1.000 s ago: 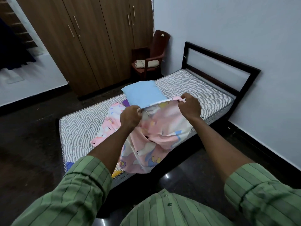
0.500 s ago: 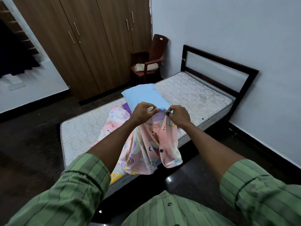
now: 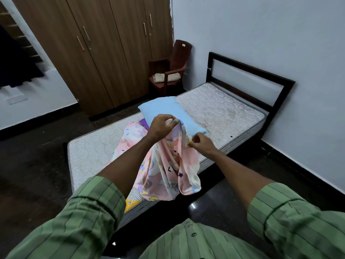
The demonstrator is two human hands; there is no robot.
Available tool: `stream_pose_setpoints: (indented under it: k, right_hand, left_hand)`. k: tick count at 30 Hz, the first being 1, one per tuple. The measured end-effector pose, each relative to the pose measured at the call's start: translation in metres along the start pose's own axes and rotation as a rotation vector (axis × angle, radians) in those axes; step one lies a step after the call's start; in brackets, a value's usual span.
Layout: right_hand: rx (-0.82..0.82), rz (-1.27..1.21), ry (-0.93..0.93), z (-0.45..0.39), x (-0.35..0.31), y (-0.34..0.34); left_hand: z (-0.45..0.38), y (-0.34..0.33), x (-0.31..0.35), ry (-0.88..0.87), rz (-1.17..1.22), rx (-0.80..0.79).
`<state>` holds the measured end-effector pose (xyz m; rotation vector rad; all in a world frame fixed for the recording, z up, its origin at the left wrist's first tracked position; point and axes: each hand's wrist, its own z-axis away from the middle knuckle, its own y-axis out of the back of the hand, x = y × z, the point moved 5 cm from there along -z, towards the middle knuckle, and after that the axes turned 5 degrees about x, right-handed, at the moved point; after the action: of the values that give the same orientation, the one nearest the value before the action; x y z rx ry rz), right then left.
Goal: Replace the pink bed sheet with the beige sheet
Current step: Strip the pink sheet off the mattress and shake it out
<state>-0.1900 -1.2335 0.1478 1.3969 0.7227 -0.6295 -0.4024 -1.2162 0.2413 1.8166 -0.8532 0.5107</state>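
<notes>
Head view, frame centre: our left hand point(image 3: 162, 126) grips the gathered top of the pink sheet point(image 3: 169, 165), letting it hang for folding; our right hand point(image 3: 200, 143), just beside, pinches its edge. The beige sheet point(image 3: 167, 77) waits on the chair point(image 3: 172, 70), upper centre, off the bare mattress point(image 3: 224, 111).

The person wears a green shirt point(image 3: 186, 242) with thin darker stripes. Both sleeves are rolled up to about the elbow, forearms bare. At least 2 small green buttons run down the front placket.
</notes>
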Motion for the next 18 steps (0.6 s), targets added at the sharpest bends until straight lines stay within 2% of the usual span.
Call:
stream_pose_setpoints:
  k: [2,7,14,16,18]
  right_hand:
    - [0.018,-0.016,-0.002,0.006,0.002,-0.015]
    - [0.233,0.098,-0.018,0.019,-0.013,-0.028]
    - [0.122,0.178,-0.091,0.019,-0.017,-0.044]
    - [0.165,0.154,-0.173,0.016,-0.009,-0.042]
    - [0.283,0.052,-0.291,0.014,-0.002,-0.028]
  left_hand:
    - [-0.001,-0.002,0.001,-0.002,-0.002,0.004]
    - [-0.005,-0.004,0.001,0.015,0.006,0.023]
    - [-0.007,-0.002,0.005,0.056,0.016,0.042]
    - [-0.006,0.000,0.005,0.053,0.017,0.041]
    - [-0.003,0.007,0.001,0.048,-0.003,0.031]
